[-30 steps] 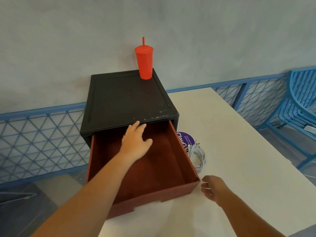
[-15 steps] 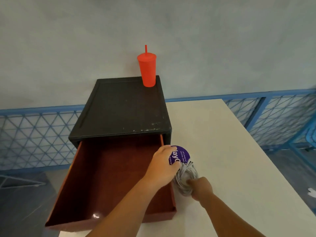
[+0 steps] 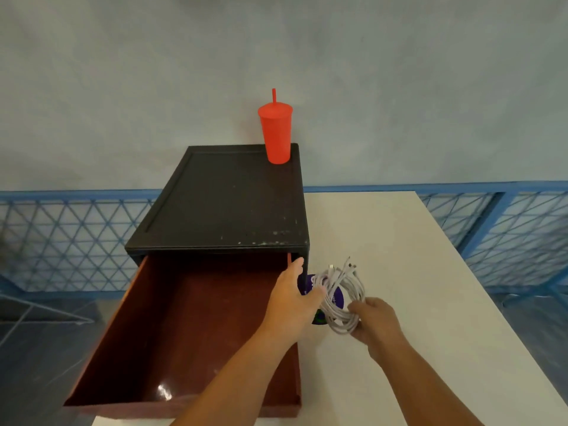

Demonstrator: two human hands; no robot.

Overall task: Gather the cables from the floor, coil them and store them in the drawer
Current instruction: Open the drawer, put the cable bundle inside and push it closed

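Note:
A coiled bundle of white cables is lifted slightly above the white table, just right of the drawer. My right hand grips the coil's near edge. My left hand reaches across the drawer's right wall, thumb against the coil's left side, fingers extended toward the cabinet's front corner. The red-brown drawer is pulled far out of the black cabinet, and its inside looks bare. The cable plug ends stick up at the back of the coil.
A red tumbler with a straw stands on the cabinet's back right corner. A purple round sticker lies on the white table under the coil. Blue mesh fencing runs behind, with the floor at left.
My right hand has lifted the coil off the table and tilted it up. My left hand stays by the drawer's right wall. The camera view has shifted a little.

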